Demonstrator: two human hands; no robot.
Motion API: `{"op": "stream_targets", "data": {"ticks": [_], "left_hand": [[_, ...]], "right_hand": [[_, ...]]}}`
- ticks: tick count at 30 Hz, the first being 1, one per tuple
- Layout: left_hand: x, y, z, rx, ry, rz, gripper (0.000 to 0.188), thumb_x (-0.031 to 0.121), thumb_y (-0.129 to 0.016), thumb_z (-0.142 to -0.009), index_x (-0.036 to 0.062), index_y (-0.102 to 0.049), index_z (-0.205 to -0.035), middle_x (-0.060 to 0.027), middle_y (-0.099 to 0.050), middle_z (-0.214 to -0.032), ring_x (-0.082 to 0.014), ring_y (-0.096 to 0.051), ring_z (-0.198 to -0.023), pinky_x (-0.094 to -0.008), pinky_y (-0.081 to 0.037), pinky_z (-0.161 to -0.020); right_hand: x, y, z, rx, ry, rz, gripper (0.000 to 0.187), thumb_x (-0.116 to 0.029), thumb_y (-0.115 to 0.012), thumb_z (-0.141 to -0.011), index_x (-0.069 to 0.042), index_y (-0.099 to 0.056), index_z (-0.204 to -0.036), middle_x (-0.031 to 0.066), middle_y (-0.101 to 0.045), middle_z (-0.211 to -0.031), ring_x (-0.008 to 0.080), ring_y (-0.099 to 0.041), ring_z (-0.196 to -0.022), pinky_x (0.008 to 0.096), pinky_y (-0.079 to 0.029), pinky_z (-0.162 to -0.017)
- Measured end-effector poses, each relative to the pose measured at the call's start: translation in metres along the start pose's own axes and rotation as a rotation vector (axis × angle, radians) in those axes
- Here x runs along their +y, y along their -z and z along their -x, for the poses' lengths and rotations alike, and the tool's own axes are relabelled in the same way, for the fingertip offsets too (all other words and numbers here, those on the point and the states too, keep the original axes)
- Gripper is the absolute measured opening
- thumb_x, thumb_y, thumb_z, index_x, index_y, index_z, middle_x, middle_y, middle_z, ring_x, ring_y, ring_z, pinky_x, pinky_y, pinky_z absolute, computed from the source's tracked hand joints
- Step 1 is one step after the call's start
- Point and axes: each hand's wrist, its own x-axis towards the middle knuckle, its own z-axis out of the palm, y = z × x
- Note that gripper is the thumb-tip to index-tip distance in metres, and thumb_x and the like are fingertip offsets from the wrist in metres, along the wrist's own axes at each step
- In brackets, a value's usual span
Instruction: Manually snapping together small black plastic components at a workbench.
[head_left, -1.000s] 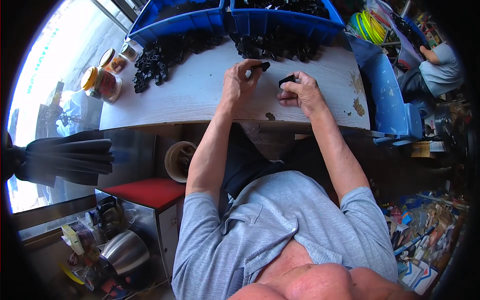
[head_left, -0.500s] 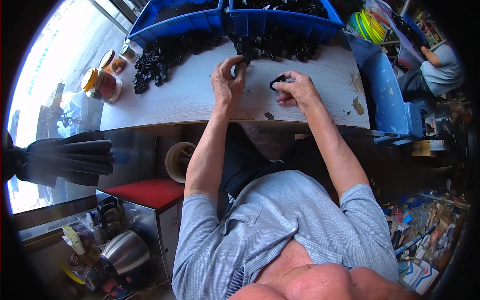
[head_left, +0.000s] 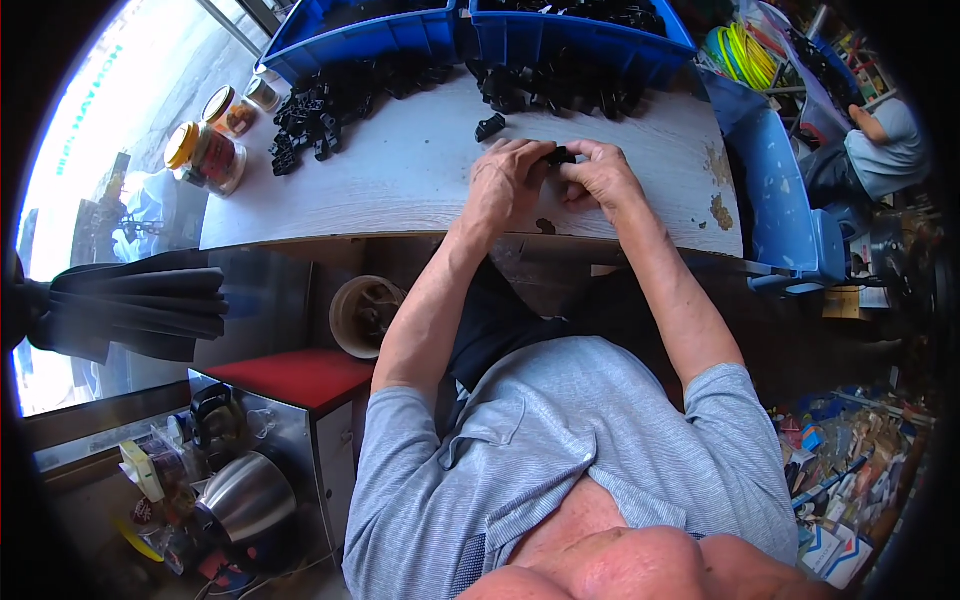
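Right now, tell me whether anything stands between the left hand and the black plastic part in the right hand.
Nothing visible does: the left hand is right at the black plastic part in the right hand. A loose black piece lies on the white tabletop beyond the left hand, outside that gap.

A worn whitish table (head_left: 400,195) carries two blue bins (head_left: 372,43) far, black parts (head_left: 305,120) heaped nearer, three containers (head_left: 213,160) left

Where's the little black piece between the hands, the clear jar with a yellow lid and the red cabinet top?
Little black piece (head_left: 562,156): head view, its exposed middle.
Clear yellow-lidded jar (head_left: 217,161): head view, its side.
Red cabinet top (head_left: 290,382): head view, its middle.
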Motion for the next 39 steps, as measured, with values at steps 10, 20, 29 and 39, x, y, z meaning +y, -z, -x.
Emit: {"op": "stream_targets", "data": {"ticks": [10,20,29,39], "left_hand": [[-0.002,0.002,0.001,-0.015,-0.059,0.132,0.027,0.007,-0.066,-0.089,0.0057,-0.072,-0.115,-0.0143,-0.073,-0.108,-0.0343,-0.069,-0.099,-0.0411,-0.054,-0.088],[0.000,0.006,0.005,-0.068,-0.175,0.061,0.035,0.001,-0.067,-0.086,0.0076,-0.070,-0.121,-0.0140,-0.072,-0.109,-0.0337,-0.068,-0.097,-0.0416,-0.055,-0.084],[0.000,0.008,0.009,-0.058,-0.161,0.088,0.038,-0.004,-0.069,-0.083,0.0060,-0.069,-0.120,-0.0147,-0.070,-0.110,-0.0340,-0.070,-0.094,-0.0409,-0.057,-0.081],[0.002,0.009,0.011,-0.018,-0.074,0.129,0.030,0.001,-0.068,-0.087,0.0058,-0.070,-0.117,-0.0159,-0.071,-0.106,-0.0359,-0.070,-0.092,-0.0404,-0.058,-0.080]], "right_hand": [[-0.005,0.003,0.004,-0.054,0.027,0.049,0.040,-0.007,-0.075,-0.080,-0.003,-0.067,-0.120,0.0070,-0.067,-0.076,0.0163,-0.067,-0.062,0.0358,-0.063,-0.060],[0.001,0.004,0.000,-0.093,0.032,0.010,0.038,-0.005,-0.070,-0.083,0.000,-0.065,-0.120,0.0075,-0.070,-0.080,0.0141,-0.066,-0.062,0.0323,-0.060,-0.058],[0.001,0.004,0.000,-0.120,0.057,0.036,0.034,-0.005,-0.069,-0.082,0.000,-0.066,-0.116,0.0068,-0.069,-0.077,0.0143,-0.067,-0.062,0.0314,-0.059,-0.058],[0.004,0.003,0.000,-0.088,0.084,0.102,0.036,-0.009,-0.068,-0.085,-0.003,-0.067,-0.120,0.0038,-0.068,-0.081,0.0124,-0.066,-0.066,0.0303,-0.059,-0.060]]}}
